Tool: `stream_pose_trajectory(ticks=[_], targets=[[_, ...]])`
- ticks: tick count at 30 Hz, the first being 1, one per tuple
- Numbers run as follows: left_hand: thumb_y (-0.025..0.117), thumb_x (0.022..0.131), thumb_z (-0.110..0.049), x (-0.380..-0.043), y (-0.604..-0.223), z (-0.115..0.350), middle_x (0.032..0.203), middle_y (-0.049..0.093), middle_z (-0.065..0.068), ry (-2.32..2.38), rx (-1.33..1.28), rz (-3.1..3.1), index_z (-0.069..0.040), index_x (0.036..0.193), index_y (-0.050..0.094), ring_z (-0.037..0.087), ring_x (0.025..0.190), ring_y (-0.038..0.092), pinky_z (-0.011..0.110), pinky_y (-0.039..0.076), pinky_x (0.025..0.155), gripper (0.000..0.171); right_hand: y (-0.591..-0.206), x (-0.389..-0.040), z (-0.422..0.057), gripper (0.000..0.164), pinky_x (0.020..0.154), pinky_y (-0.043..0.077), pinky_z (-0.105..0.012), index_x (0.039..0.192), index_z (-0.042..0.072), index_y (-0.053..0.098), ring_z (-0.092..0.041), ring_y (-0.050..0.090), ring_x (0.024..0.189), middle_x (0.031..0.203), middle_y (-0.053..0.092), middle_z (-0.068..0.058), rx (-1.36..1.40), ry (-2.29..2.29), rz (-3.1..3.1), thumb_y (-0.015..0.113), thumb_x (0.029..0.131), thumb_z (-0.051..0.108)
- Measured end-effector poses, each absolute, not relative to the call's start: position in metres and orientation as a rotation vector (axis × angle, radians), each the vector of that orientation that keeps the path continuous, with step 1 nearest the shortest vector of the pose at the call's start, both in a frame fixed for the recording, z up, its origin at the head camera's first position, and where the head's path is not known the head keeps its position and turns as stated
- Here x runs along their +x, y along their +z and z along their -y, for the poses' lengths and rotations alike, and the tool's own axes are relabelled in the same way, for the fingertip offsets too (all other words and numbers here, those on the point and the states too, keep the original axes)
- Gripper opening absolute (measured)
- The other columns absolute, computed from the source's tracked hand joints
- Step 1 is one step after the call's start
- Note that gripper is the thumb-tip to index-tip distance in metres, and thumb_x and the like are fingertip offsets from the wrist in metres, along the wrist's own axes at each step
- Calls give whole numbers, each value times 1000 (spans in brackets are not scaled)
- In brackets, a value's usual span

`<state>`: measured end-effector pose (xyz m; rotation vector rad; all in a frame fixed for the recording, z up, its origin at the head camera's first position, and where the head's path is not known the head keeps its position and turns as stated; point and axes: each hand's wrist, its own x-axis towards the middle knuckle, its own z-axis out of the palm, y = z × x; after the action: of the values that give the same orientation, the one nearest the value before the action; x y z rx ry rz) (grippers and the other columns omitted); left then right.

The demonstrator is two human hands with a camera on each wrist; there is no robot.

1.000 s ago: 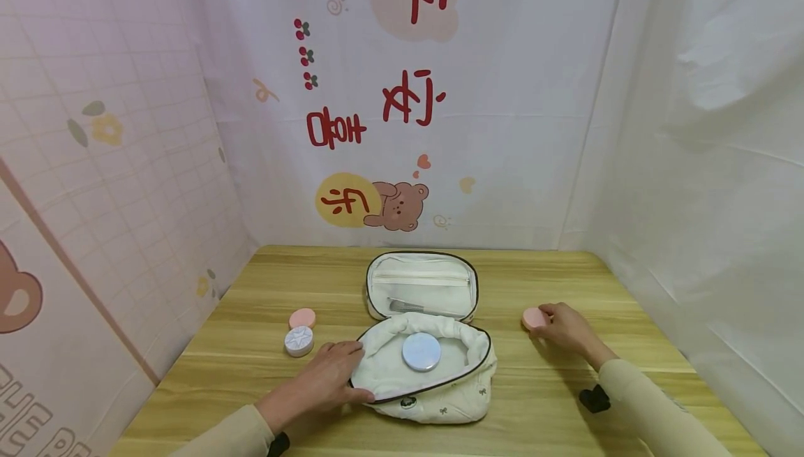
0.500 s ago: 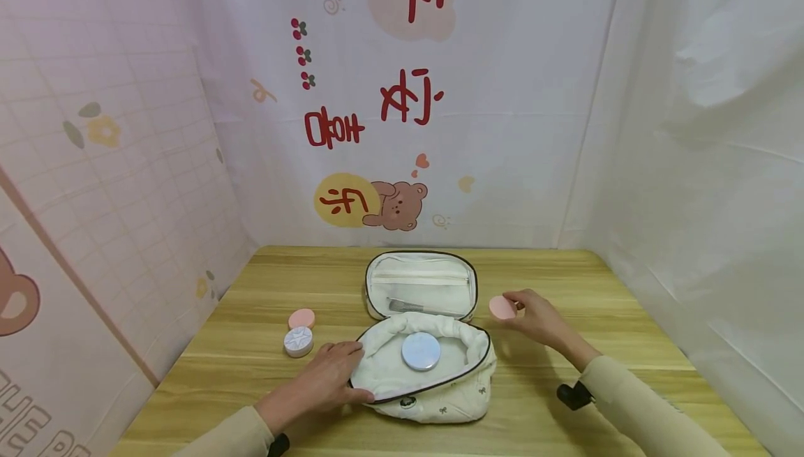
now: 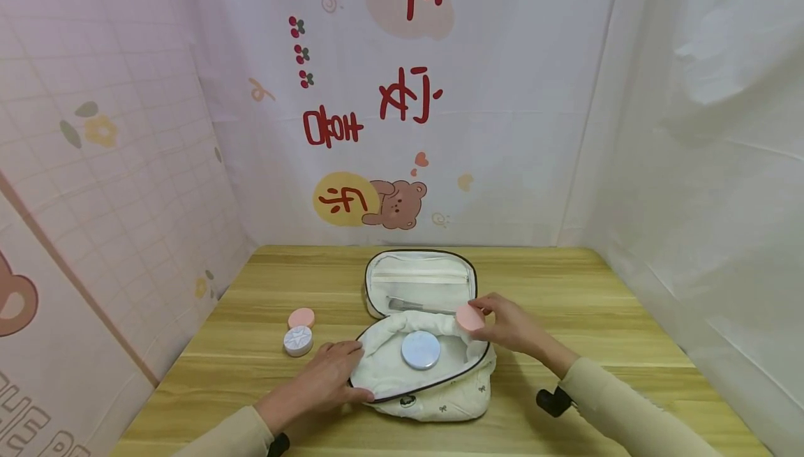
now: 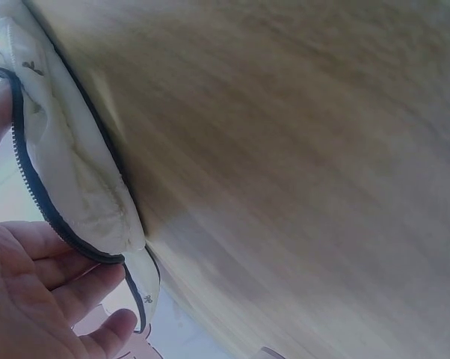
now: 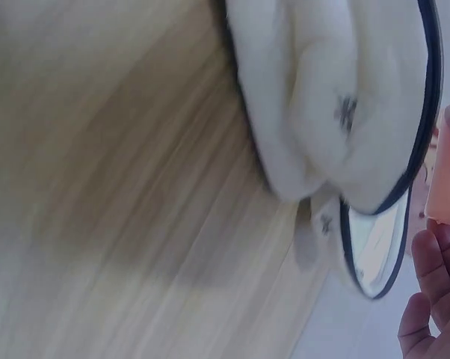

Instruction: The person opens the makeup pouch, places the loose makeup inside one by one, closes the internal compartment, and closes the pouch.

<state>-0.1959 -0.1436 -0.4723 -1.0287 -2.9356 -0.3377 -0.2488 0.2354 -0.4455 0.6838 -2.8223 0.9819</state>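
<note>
An unzipped cream cosmetic bag (image 3: 433, 409) with dark piping lies on the table, its lid folded back. My left hand (image 3: 326, 375) grips the rim at the left end; in the left wrist view its fingers (image 4: 72, 284) lie at the zipper edge. Between thumb and fingers, my right hand (image 3: 511, 324) pinches a pink round disc (image 3: 469, 318) over the bag's right rim. The right wrist view shows this disc (image 5: 447, 176) edge-on, above the zipper edge. Inside the bag rests a pale blue round case (image 3: 421, 350).
Left of the bag, another pink disc (image 3: 301, 317) sits behind a whitish round piece with a star pattern (image 3: 298, 340). A brush (image 3: 404, 303) shows in the lid's clear pocket. Printed cloth (image 3: 502, 94) hangs behind the wooden table (image 3: 603, 303) and on both sides.
My right hand has carried the pink disc leftward from the table's right side to above the bag's right rim. The left hand has stayed on the bag.
</note>
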Motion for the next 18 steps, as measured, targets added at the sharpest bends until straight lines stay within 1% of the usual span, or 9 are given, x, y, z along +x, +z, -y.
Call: stream_pose_trajectory(ticks=[6,10,13,18], targets=[[71,83,-59,-196,-472,144,135,55,21,-339,-1031,2936,10,134,54,35,127,49,54,38,101,87,-448,-248,-218,56,79,49,-39,125,3,67,-23,59,98,106,63,0,788,967,2830,86,77,24],[71,83,-60,-197,-473,144,135,55,21,-329,-1038,2925,10,133,55,34,127,50,53,39,100,87,-454,-249,-209,54,76,47,-35,122,6,70,-23,59,96,105,65,0,846,893,2832,87,76,28],[71,83,-60,-197,-473,144,135,55,21,-324,-1039,2925,10,133,54,34,127,50,53,39,100,88,-461,-248,-203,54,76,46,-36,120,8,72,-23,60,95,106,67,-1,896,719,2820,86,75,34],[71,83,-60,-196,-472,144,135,55,20,-330,-1034,2928,9,134,55,34,127,50,54,39,100,88,-474,-245,-196,50,75,43,-41,114,14,74,-22,61,96,106,68,-2,956,434,2806,84,73,40]])
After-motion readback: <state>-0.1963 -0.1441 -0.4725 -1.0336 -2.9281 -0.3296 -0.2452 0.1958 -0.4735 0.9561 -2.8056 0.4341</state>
